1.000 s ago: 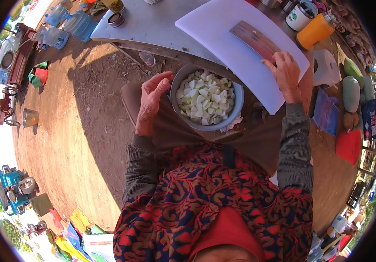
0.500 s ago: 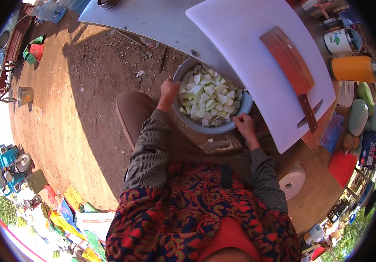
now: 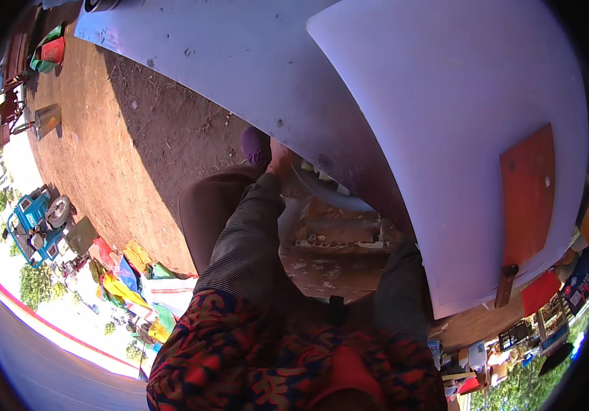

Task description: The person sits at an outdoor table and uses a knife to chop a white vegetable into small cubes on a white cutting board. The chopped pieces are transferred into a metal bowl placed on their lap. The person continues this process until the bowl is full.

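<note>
The left hand [image 3: 279, 159] reaches forward under the near edge of the tabletop [image 3: 239, 61], its fingers wrapped over the rim of a metal bowl [image 3: 325, 195], of which only a curved sliver shows below that edge. The right hand is hidden beneath the white cutting board [image 3: 445, 137]; only its dark sleeve [image 3: 400, 288] shows, so whether it grips the bowl's other side cannot be told. What the bowl holds is out of sight. Carrying it well calls, I judge, for keeping the rim level and both sides evenly supported, with the bowl low enough to stay off the underside of the tabletop. The cutting board overhangs the near edge toward the person, and a broad cleaver [image 3: 527, 198] with a rust-coloured blade lies on it close to its right edge, its dark handle pointing at the near corner; a knock from below could tip either. Just below the bowl stands a worn wooden stool or stand [image 3: 339, 233] with flaking paint. Open room lies to the left, over bare, sunlit dirt ground [image 3: 103, 151]; the right side is crowded with small containers [image 3: 547, 294].
</note>
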Demonstrator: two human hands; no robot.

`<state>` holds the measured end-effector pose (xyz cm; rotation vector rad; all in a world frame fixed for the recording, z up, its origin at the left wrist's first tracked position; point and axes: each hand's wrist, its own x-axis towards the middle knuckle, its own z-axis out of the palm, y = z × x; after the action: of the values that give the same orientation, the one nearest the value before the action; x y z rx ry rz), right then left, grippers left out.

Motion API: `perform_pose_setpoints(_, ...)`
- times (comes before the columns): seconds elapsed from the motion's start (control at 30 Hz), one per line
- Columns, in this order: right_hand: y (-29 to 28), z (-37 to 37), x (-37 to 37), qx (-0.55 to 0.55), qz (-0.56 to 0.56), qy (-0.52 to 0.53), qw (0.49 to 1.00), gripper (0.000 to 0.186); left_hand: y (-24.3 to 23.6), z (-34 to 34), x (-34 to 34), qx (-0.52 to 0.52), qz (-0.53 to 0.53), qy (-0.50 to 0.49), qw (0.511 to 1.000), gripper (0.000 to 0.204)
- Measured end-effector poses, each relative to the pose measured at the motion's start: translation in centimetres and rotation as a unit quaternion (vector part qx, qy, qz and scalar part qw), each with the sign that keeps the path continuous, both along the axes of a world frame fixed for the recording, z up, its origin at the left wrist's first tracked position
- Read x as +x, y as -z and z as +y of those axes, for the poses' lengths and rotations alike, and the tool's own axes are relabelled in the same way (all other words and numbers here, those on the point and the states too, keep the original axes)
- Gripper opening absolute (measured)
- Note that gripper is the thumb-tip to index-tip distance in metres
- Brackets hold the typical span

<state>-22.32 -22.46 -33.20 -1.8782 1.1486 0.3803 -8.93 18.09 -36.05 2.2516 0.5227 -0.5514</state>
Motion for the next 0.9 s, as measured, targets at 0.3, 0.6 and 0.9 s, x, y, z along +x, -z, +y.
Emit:
perform_pose_setpoints(0.3,1.1,-1.0,4.4,0.014,0.040,0.058,0.997,0.034,0.5,1.6,2.5,0.006,-0.070,0.170,0.983,0.038)
perform_pose_setpoints(0.6,1.3,4.3,9.7,0.042,0.121,0.067,0.989,0.038,-2.3,6.9,9.7,0.116,0.025,0.159,0.980,0.042)
perform_pose_setpoints(0.9,-0.7,17.4,20.6,0.138,0.042,-0.053,0.988,0.043,-4.1,20.5,5.0,0.110,0.112,-0.056,0.986,0.046)
